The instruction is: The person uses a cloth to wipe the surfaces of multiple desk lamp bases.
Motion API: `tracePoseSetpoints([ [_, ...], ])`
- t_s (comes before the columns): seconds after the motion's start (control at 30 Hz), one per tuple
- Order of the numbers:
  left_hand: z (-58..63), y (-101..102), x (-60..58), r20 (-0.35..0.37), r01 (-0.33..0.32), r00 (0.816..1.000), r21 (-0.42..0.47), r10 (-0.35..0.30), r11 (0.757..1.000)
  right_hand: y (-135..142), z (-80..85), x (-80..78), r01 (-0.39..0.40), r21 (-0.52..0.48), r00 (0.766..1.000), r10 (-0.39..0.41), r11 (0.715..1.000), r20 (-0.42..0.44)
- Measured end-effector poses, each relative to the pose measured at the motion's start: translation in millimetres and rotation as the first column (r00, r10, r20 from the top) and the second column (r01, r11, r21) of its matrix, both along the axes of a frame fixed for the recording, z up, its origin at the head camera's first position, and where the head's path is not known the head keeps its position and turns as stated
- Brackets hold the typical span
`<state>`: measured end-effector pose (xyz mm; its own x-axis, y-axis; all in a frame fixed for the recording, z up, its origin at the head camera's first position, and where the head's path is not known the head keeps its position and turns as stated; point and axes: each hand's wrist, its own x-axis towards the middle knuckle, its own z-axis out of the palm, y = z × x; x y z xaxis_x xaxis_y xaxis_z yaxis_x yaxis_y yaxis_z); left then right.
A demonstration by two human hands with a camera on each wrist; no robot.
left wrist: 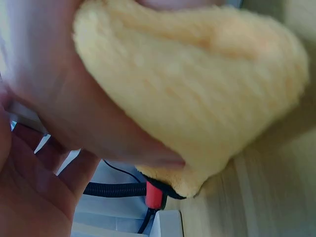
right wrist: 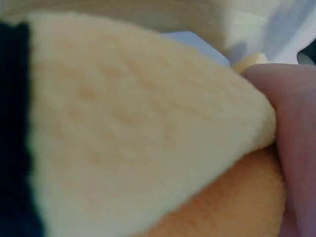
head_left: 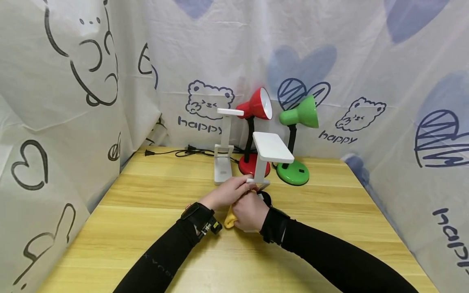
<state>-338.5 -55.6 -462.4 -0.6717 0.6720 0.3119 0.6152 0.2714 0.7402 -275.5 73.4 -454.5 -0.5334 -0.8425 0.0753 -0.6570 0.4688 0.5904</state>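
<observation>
A white desk lamp (head_left: 272, 147) with a flat rectangular head stands before me near the table's middle. Fingers of my left hand (head_left: 229, 190) hold its lower stem by the hinge; in the left wrist view that hand's fingers (left wrist: 37, 197) bend about a pale lamp part. Just in front, my right hand (head_left: 250, 211) grips a fuzzy yellow cloth (head_left: 230, 219) low against the lamp's base, which the hands mostly hide. The cloth (left wrist: 197, 84) bulges folded out of the right hand in the left wrist view, and the cloth (right wrist: 138, 118) fills much of the right wrist view, with a dark edge.
Behind stand a second white lamp (head_left: 222, 169), a red lamp (head_left: 256, 103) and a green lamp (head_left: 302, 114). Black cords with a plug (head_left: 149, 152) lie along the wooden table's (head_left: 165, 179) back edge. Printed white curtains (head_left: 234, 61) enclose the back and sides.
</observation>
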Motion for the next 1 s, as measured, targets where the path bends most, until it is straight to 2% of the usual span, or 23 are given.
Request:
tracePoseSetpoints([
  [0.17, -1.3, 2, 0.6, -0.007, 0.010, 1.000, -0.005, -0.010, 1.000, 8, 2.8, 8.1, -0.035, -0.017, 0.999, 0.036, 0.999, 0.037],
  [0.4, 1.3, 2, 5.8, 0.011, -0.061, 0.998, -0.051, 0.062, 0.997, 18, 6.7, 32.3, -0.063, -0.013, 0.986, 0.065, 0.998, 0.154],
  [0.63, 0.2, 3, 5.4, 0.008, -0.072, 0.997, -0.052, 0.073, 0.996, 24, 9.1, 52.3, -0.074, 0.014, 0.965, 0.068, 0.997, 0.253],
  [0.83, -3.0, 4, 4.0, 0.013, -0.074, 0.997, -0.044, 0.074, 0.996, 25, 5.3, 53.9, -0.075, -0.001, 0.974, 0.074, 0.997, 0.214],
  [1.0, -2.1, 5, 5.3, 0.028, -0.080, 0.996, -0.044, 0.082, 0.996, 20, 4.3, 47.6, -0.036, -0.015, 0.988, 0.038, 0.999, 0.148],
])
